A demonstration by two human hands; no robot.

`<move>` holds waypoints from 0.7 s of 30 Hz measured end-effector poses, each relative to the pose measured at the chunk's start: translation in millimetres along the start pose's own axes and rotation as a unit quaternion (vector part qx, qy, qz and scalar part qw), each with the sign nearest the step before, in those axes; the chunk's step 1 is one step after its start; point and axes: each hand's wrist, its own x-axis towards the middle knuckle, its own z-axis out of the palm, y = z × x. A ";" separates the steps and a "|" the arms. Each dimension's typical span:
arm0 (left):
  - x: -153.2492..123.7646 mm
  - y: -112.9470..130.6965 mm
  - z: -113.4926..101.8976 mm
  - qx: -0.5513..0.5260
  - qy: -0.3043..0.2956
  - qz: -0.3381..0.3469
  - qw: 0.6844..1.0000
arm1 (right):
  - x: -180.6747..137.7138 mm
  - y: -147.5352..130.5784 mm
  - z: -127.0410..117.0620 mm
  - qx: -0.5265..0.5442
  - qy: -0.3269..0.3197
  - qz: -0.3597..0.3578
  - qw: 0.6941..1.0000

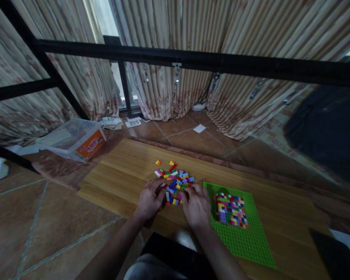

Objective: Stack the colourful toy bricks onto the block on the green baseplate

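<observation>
A loose pile of small toy building bricks (pixel 175 182) in many colours lies on the wooden table, between my two hands. At the pile's left edge is my left hand (pixel 150 199), its fingers curled in; a small brick shows at the fingertips, but its shape is unclear. My right hand (pixel 197 205) bends over the pile's right side, thumb and fingers drawn together among the bricks. What its fingertips hold, if anything, is hidden. Right of that hand, a green baseplate (pixel 258 237) carries a roughly square multicoloured block of joined bricks (pixel 231 210).
Two yellow-orange bricks (pixel 172 163) sit apart beyond the pile. The wooden table (pixel 119 171) runs sideways before me. On the floor at left stands a clear plastic box (pixel 72 136) with an orange label. A black metal frame (pixel 192 58) and curtains (pixel 169 31) stand behind.
</observation>
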 end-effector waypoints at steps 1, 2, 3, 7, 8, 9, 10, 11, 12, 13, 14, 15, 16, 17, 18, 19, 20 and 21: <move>0.0 0.0 -0.1 -0.001 -0.001 -0.001 1.000 | 1.1 -1.5 0.5 -0.007 -0.004 0.001 1.000; 0.0 -0.1 -0.1 -0.002 -0.003 -0.001 1.000 | 1.9 -2.3 0.7 -0.011 -0.008 0.004 1.000; 0.0 -0.2 -0.1 -0.003 -0.006 -0.002 1.000 | 2.4 -2.5 0.7 -0.012 -0.012 0.006 1.000; -0.2 0.0 -0.1 -0.011 -0.007 -0.006 1.000 | 0.9 0.8 -1.9 0.008 -0.019 -0.003 1.000; -0.3 0.2 -0.2 -0.013 -0.007 -0.008 1.000 | -0.2 1.8 -3.2 0.014 -0.021 -0.007 1.000; -0.4 0.4 -0.2 -0.015 -0.007 -0.008 1.000 | -1.5 2.7 -4.7 0.017 -0.025 -0.011 0.999; -0.5 0.5 -0.3 -0.017 -0.008 -0.008 1.000 | -2.8 3.3 -6.2 0.018 -0.029 -0.013 0.999; -0.7 0.6 -0.5 -0.018 -0.010 -0.007 1.000 | -4.0 3.7 -7.6 0.015 -0.033 -0.013 0.999; -0.8 0.6 -0.7 -0.019 -0.012 -0.006 1.000 | -4.9 3.9 -8.8 0.009 -0.037 -0.012 0.999; -0.9 0.6 -1.0 -0.019 -0.014 -0.004 1.000 | -5.5 3.9 -9.6 0.003 -0.040 -0.010 0.999; -1.0 0.6 -1.4 -0.019 -0.017 0.000 1.000 | -5.6 3.7 -9.9 -0.003 -0.041 -0.009 0.999; -1.1 0.8 -1.9 -0.019 -0.022 0.006 1.000 | -5.4 3.4 -9.6 -0.008 -0.042 -0.011 0.999; -1.2 1.1 -2.5 -0.019 -0.029 0.014 0.999 | -4.8 2.9 -8.8 -0.010 -0.042 -0.016 0.999; -1.3 1.6 -3.2 -0.016 -0.039 0.024 0.999 | -4.0 2.5 -7.6 -0.011 -0.043 -0.023 0.999; -1.4 2.4 -4.0 -0.011 -0.049 0.035 0.998 | -3.2 2.0 -6.2 -0.011 -0.045 -0.030 0.998; -1.6 3.3 -4.7 -0.004 -0.058 0.047 0.997 | -2.4 1.5 -4.6 -0.011 -0.047 -0.034 0.998; -1.8 4.4 -5.4 0.007 -0.065 0.057 0.996 | -1.8 1.2 -3.1 -0.010 -0.050 -0.036 0.998; -2.0 5.5 -6.1 0.020 -0.070 0.066 0.995 | -1.5 0.9 -1.7 -0.009 -0.053 -0.034 0.998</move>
